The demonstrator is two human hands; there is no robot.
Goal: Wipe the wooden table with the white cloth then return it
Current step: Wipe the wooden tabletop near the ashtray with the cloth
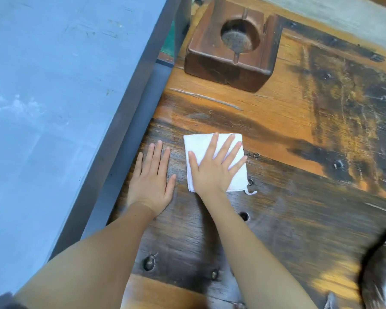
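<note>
A folded white cloth (201, 144) lies flat on the dark and orange wooden table (299, 130), near its left edge. My right hand (214, 168) presses down on the cloth with the palm flat and fingers spread, covering most of it. A loose thread sticks out at the cloth's lower right corner. My left hand (153, 179) rests flat on the bare wood just left of the cloth, fingers together and holding nothing.
A square wooden ashtray block (232, 47) with a round hollow stands at the table's far left. The table's left edge drops to a blue-grey floor (54, 108). A dark round object (383, 270) sits at the lower right. Bolt holes dot the planks.
</note>
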